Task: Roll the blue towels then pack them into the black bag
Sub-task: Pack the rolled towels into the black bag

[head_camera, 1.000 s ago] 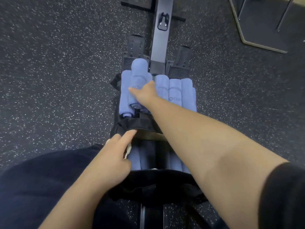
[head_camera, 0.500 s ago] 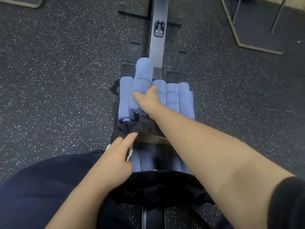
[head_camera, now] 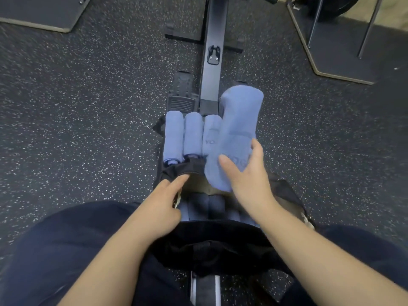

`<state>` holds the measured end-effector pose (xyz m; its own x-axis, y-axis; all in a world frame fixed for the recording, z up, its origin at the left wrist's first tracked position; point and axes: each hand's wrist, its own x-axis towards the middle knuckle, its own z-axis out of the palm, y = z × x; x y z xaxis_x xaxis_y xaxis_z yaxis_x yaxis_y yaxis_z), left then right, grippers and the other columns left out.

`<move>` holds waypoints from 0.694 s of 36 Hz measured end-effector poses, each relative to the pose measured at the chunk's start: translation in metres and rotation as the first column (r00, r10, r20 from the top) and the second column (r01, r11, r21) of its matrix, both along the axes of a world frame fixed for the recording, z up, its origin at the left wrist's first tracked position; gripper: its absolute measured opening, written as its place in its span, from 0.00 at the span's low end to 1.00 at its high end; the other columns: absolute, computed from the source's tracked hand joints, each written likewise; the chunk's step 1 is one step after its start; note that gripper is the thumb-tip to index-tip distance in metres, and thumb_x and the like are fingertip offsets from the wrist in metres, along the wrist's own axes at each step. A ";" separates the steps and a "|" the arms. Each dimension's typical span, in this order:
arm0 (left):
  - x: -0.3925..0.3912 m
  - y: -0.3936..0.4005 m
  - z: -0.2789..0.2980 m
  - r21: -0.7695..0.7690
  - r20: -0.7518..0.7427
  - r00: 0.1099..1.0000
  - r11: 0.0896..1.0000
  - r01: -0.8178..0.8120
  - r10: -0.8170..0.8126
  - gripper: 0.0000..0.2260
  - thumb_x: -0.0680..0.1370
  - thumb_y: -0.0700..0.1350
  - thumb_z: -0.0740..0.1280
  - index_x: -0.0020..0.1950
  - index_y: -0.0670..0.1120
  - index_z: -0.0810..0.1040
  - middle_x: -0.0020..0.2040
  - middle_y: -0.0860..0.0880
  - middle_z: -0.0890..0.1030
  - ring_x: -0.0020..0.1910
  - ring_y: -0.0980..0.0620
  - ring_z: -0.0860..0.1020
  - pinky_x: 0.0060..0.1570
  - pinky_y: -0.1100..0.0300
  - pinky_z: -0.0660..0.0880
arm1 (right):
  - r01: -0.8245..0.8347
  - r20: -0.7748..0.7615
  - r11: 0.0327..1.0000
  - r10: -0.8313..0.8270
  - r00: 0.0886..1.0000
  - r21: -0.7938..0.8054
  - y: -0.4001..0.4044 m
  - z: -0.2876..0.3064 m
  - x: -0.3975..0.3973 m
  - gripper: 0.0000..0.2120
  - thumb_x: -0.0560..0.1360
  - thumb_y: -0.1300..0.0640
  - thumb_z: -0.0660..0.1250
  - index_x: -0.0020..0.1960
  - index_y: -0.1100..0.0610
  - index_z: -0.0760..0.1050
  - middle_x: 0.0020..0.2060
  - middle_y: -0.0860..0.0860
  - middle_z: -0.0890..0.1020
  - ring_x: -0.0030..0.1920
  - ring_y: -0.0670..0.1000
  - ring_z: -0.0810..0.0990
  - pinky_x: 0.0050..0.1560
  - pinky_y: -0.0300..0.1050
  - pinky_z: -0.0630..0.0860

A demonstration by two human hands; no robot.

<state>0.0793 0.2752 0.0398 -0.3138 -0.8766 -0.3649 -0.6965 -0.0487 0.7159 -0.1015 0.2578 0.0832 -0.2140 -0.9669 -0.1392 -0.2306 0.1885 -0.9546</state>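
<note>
The right hand (head_camera: pixel 247 173) grips a rolled blue towel (head_camera: pixel 236 138) by its near end, thumb on top, and holds it above the mouth of the black bag (head_camera: pixel 212 239). The left hand (head_camera: pixel 163 202) pinches the bag's rim (head_camera: pixel 183 168), I think, though its fingers are partly hidden. Three more rolled towels (head_camera: pixel 192 135) lie side by side just past the bag. Some rolls (head_camera: pixel 205 208) sit inside it.
</note>
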 end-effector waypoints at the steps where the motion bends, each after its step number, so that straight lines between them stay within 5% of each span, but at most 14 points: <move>1: 0.000 0.000 0.001 -0.007 0.004 1.000 1.000 -0.002 0.002 0.36 0.72 0.32 0.60 0.76 0.56 0.57 0.51 0.50 0.68 0.53 0.52 0.69 0.50 0.66 0.63 | 0.009 -0.009 1.000 -0.009 1.000 -0.014 0.010 -0.001 0.000 0.40 0.70 0.48 0.72 0.73 0.58 0.55 0.62 0.48 0.75 0.61 0.36 0.74 0.63 0.36 0.70; 3: 0.000 0.001 0.002 -0.015 0.001 1.000 1.000 -0.011 0.011 0.36 0.72 0.31 0.60 0.76 0.55 0.57 0.52 0.49 0.68 0.53 0.52 0.69 0.49 0.67 0.61 | 0.009 -0.013 0.999 -0.009 1.000 -0.032 0.030 -0.002 0.001 0.44 0.65 0.41 0.69 0.74 0.58 0.55 0.67 0.50 0.72 0.66 0.43 0.72 0.66 0.40 0.68; 5: 0.000 0.003 0.001 -0.023 -0.010 1.000 1.000 -0.021 0.021 0.37 0.72 0.30 0.61 0.76 0.55 0.58 0.53 0.49 0.69 0.53 0.53 0.69 0.48 0.68 0.61 | 0.026 0.019 0.998 -0.025 1.000 -0.053 0.046 -0.007 0.004 0.38 0.68 0.46 0.69 0.72 0.57 0.56 0.66 0.49 0.73 0.64 0.41 0.73 0.61 0.32 0.69; 9: 0.000 0.005 0.000 -0.032 -0.019 0.999 0.999 -0.028 0.028 0.37 0.71 0.30 0.61 0.76 0.55 0.59 0.54 0.49 0.70 0.54 0.54 0.69 0.52 0.68 0.61 | 0.027 0.015 0.998 -0.026 1.000 -0.055 0.059 -0.027 0.012 0.33 0.71 0.53 0.69 0.70 0.52 0.56 0.65 0.45 0.70 0.64 0.38 0.71 0.61 0.30 0.68; 13: -0.004 0.008 0.003 -0.041 -0.016 0.999 0.999 -0.028 0.028 0.37 0.71 0.31 0.62 0.76 0.54 0.58 0.55 0.50 0.70 0.54 0.56 0.68 0.51 0.71 0.60 | -0.003 -0.012 1.000 0.003 1.000 -0.018 0.052 -0.044 0.025 0.34 0.71 0.64 0.73 0.67 0.50 0.56 0.59 0.43 0.70 0.54 0.28 0.71 0.53 0.21 0.64; 19: -0.004 0.011 0.001 -0.087 -0.064 0.998 0.996 0.007 -0.013 0.33 0.69 0.32 0.61 0.70 0.58 0.65 0.45 0.49 0.71 0.45 0.63 0.69 0.43 0.73 0.64 | 0.011 0.011 0.991 -0.013 1.000 0.135 0.043 -0.047 0.039 0.30 0.68 0.59 0.76 0.59 0.51 0.58 0.46 0.38 0.72 0.46 0.36 0.74 0.42 0.21 0.67; 22: -0.003 0.011 0.000 -0.102 -0.085 0.996 0.995 0.019 -0.028 0.32 0.70 0.33 0.62 0.67 0.62 0.66 0.45 0.47 0.72 0.44 0.64 0.69 0.42 0.72 0.65 | 0.021 0.038 0.989 -0.026 0.999 0.146 0.042 -0.047 0.041 0.31 0.65 0.58 0.78 0.56 0.50 0.60 0.47 0.39 0.72 0.47 0.37 0.75 0.47 0.25 0.69; 25: -0.003 0.011 -0.002 -0.100 -0.086 0.995 0.994 0.031 -0.040 0.32 0.72 0.36 0.64 0.68 0.65 0.64 0.47 0.49 0.73 0.45 0.64 0.70 0.46 0.69 0.68 | 0.023 0.116 0.989 -0.040 0.992 0.148 0.043 -0.050 0.042 0.33 0.55 0.49 0.76 0.56 0.47 0.64 0.51 0.45 0.78 0.51 0.41 0.78 0.56 0.42 0.76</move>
